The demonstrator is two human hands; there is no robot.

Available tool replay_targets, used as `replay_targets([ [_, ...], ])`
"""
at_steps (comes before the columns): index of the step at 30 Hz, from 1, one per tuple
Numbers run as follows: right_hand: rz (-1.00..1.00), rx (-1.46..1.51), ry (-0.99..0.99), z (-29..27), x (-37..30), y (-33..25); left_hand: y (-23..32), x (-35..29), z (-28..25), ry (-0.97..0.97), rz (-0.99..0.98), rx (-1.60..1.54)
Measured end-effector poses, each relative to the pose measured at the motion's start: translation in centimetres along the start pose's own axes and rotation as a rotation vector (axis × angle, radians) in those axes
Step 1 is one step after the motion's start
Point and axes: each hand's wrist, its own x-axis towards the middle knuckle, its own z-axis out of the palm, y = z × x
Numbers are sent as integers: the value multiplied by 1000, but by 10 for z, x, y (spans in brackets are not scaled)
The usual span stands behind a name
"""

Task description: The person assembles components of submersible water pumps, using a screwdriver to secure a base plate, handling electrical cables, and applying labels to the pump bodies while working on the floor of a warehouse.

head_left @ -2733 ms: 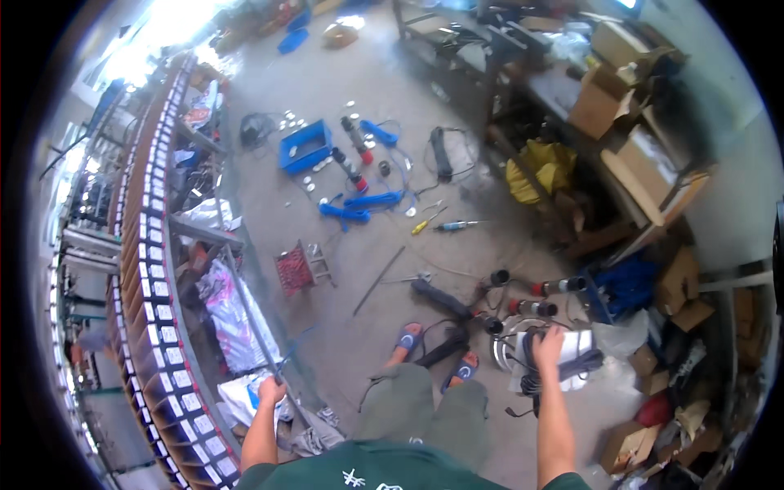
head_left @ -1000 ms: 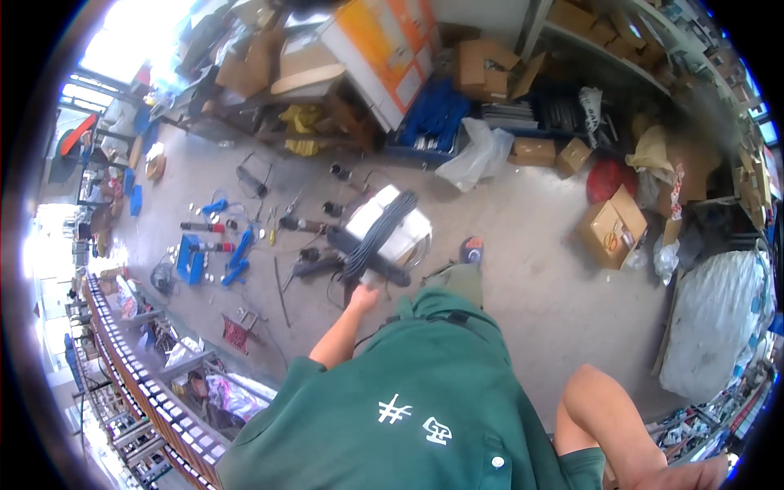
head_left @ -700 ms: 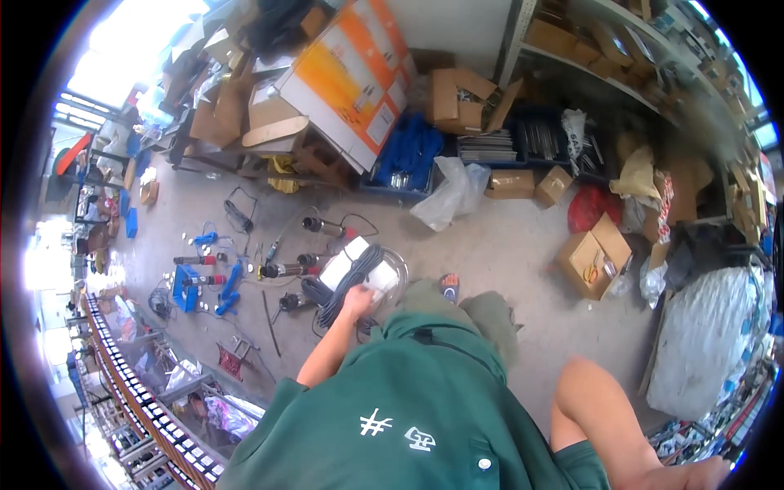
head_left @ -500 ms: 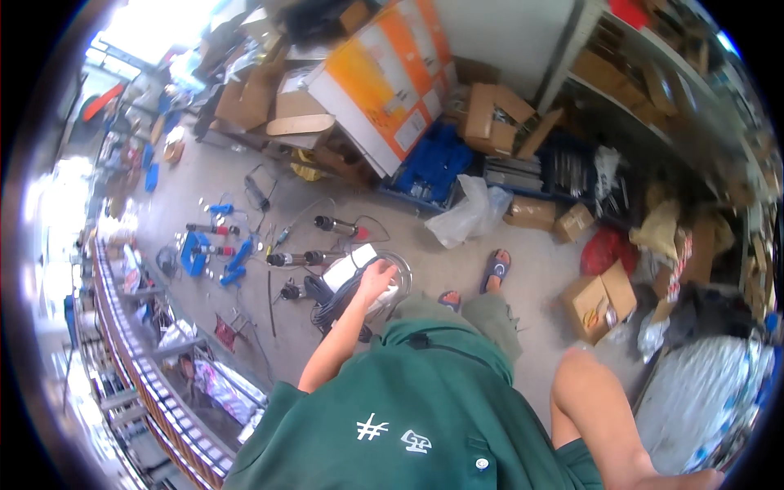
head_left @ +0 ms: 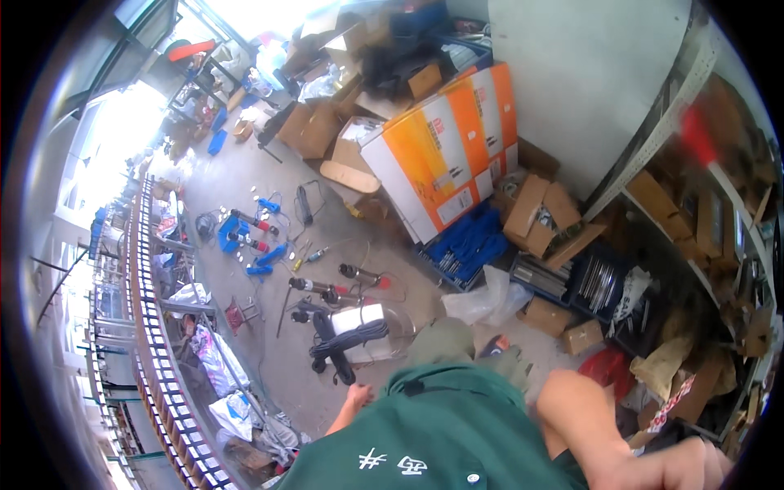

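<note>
My left hand (head_left: 359, 397) is low in front of my shirt, just below the end of a coiled black cable (head_left: 347, 333). Its fingers show too small to make out whether they are apart or hold anything. The cable lies over a white box (head_left: 371, 314) on the floor, with cylindrical metal pumps (head_left: 312, 286) lying beyond it. At the lower right edge, my right hand (head_left: 674, 472) is raised close to the camera with fingers curled; whatever is inside them, if anything, is hidden.
Farther left on the floor lie blue trays (head_left: 233, 233) and tools. Ahead stands a large orange-and-white carton (head_left: 445, 151) beside blue crates (head_left: 465, 249). Shelving with cardboard boxes (head_left: 674, 208) lines the right; a long slatted rack (head_left: 151, 327) runs along the left.
My left hand has left the coil by the white box and drawn back toward my body. My right hand has come further into view. The whole view has turned, with my body shifted.
</note>
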Motion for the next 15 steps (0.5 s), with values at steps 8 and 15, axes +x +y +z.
replay_targets([
  [8, 506, -330, 542, -116, -48, 93, 157, 58, -63, 135, 241, -66],
  [15, 1249, -949, 265, -243, -189, 238, 470, 166, -178, 374, 840, -161],
])
